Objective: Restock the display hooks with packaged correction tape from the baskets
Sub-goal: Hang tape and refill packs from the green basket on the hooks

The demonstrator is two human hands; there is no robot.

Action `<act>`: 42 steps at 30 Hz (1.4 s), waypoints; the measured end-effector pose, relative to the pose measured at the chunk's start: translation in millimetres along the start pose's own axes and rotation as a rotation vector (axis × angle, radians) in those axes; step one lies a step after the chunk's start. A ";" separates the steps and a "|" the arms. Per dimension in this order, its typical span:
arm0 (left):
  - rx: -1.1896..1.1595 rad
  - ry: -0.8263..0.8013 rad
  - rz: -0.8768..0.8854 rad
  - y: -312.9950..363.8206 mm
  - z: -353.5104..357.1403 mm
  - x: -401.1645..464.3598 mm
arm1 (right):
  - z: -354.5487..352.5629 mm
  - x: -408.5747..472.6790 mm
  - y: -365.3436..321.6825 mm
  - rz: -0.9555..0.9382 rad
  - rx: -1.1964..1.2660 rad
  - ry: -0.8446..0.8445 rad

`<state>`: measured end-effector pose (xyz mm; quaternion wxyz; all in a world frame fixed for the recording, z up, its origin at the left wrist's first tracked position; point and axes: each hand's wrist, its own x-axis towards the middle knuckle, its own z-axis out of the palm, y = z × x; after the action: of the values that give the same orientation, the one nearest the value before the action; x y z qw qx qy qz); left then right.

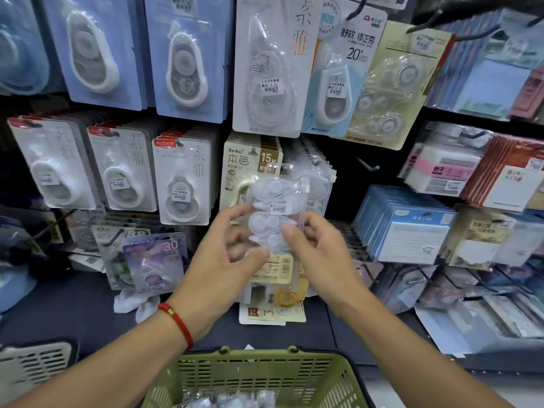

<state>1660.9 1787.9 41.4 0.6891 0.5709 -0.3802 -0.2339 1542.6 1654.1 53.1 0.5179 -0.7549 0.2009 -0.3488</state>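
Both hands are raised in front of the display wall, sharing one clear plastic bag of white correction-tape dispensers [275, 222]. The left hand [226, 260] has its fingers curled behind the bag's left edge with the thumb pressed across the front low down; the right hand [316, 254] pinches the right edge between thumb and fingers. Held this way the pack stands upright and face-out, its top edge lifted toward the hanging row of similar clear bags [316, 178] just behind it — most likely so the hang hole can be lined up with that row's hook, though the hook tip itself is hidden by the packaging. A bare black hook [366, 164] juts out just to the right, well clear of the pack.

Directly below the wrists sits an olive-green slatted plastic basket [259, 375]; only its far end is in view, and a few more clear-wrapped white packs [226, 400] lie in its bottom — so stock remains to hang. At the lower left edge a corner of a pale grey slatted basket [35, 366] shows; its contents cannot be seen.
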 end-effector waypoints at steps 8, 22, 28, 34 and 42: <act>0.033 -0.183 -0.072 -0.1 10.3 -7.5 | -14.4 11.4 -1.3 0.084 0.135 0.322; 0.893 -0.133 0.301 -13.0 -14.2 19.8 | -26.1 18.4 29.5 -0.515 -1.045 0.216; 1.057 -0.182 0.353 -35.4 -20.6 34.4 | -29.0 31.7 36.2 -0.339 -1.197 -0.129; 1.015 -0.159 0.313 -39.8 -21.6 23.7 | -30.7 9.3 36.0 -0.343 -0.983 0.026; 1.275 -0.205 -0.160 -99.5 -29.7 -38.9 | -63.0 -72.9 136.4 0.368 -1.107 -0.019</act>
<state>1672.1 1811.6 -66.4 0.1559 0.8691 -0.4647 -0.0663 1454.9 1609.8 -82.1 0.0999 -0.8689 0.4765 -0.0893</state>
